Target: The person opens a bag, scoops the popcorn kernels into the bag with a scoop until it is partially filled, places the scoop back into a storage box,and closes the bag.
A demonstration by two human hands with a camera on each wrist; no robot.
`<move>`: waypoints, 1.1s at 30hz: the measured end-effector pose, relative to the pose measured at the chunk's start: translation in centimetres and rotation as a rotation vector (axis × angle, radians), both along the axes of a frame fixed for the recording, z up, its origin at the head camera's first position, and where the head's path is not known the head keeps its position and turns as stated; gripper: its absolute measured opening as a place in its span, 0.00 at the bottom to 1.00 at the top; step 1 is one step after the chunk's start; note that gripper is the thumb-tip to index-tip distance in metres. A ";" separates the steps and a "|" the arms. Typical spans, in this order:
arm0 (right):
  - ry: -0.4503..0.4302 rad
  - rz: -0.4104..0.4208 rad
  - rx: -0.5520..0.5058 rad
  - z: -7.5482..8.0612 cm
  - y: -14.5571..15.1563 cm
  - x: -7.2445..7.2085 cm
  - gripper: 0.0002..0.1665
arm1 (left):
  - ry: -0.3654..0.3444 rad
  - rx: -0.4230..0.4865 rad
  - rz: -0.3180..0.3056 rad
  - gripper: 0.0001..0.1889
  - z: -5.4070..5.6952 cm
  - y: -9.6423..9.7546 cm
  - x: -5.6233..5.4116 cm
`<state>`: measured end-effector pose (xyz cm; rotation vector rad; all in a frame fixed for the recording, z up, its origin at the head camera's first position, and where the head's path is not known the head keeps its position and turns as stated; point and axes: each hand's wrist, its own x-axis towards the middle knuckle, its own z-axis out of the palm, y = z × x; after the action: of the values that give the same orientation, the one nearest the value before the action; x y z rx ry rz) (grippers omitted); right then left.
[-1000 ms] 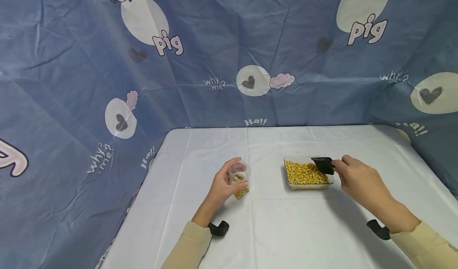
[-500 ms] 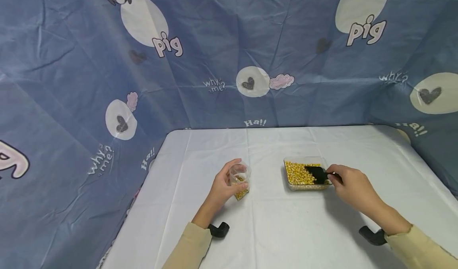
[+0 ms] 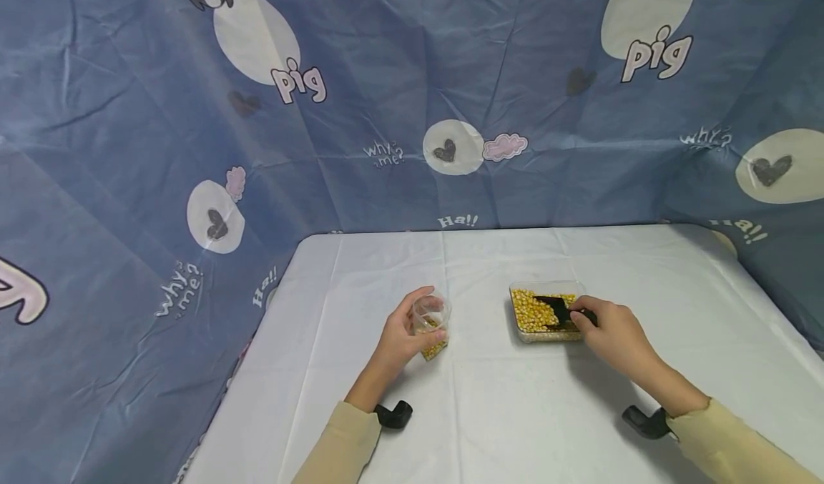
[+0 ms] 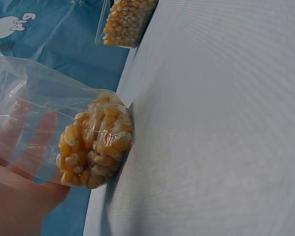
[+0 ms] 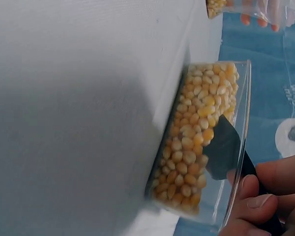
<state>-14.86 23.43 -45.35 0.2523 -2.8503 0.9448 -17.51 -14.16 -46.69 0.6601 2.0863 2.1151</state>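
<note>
In the head view my left hand (image 3: 398, 339) holds a clear plastic bag (image 4: 39, 98) upright by its sides, mouth open at the top. Corn kernels (image 4: 96, 145) fill the bag's bottom, which stands right at the white cloth. To the right is a clear rectangular container (image 5: 244, 93), largely filled with yellow corn kernels (image 3: 531, 312). My right hand (image 3: 619, 341) pinches the handle of a small black scoop (image 5: 223, 150) over the container's right side. The scoop's blade points left and dips into the kernels, its front edge partly hidden among them.
A white cloth (image 3: 502, 405) covers the table. Behind and to the left hangs a blue printed curtain (image 3: 360, 98), meeting the table's back edge. A black wrist mount (image 3: 394, 415) sits at the left wrist, and another mount (image 3: 646, 422) at the right.
The right hand has lowered the scoop from above the container's right rim and pushed it leftward into the kernels. The left hand and the bag have stayed in place.
</note>
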 end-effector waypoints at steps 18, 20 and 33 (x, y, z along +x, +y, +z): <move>-0.054 -0.065 -0.062 0.2 1.6 0.6 0.15 | 0.046 0.005 -0.010 0.40 -1.1 -0.1 -0.5; -0.052 -0.070 -0.079 0.2 1.8 0.8 0.16 | 0.049 0.008 -0.020 0.40 -0.5 -0.1 -0.1; -0.004 -0.142 -0.171 0.1 2.4 1.1 0.15 | 0.077 -0.021 -0.008 0.38 0.5 0.0 0.4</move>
<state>-13.74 25.83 -45.28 0.0296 -2.7264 1.1502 -17.15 -14.16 -46.15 0.7576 2.1380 2.0935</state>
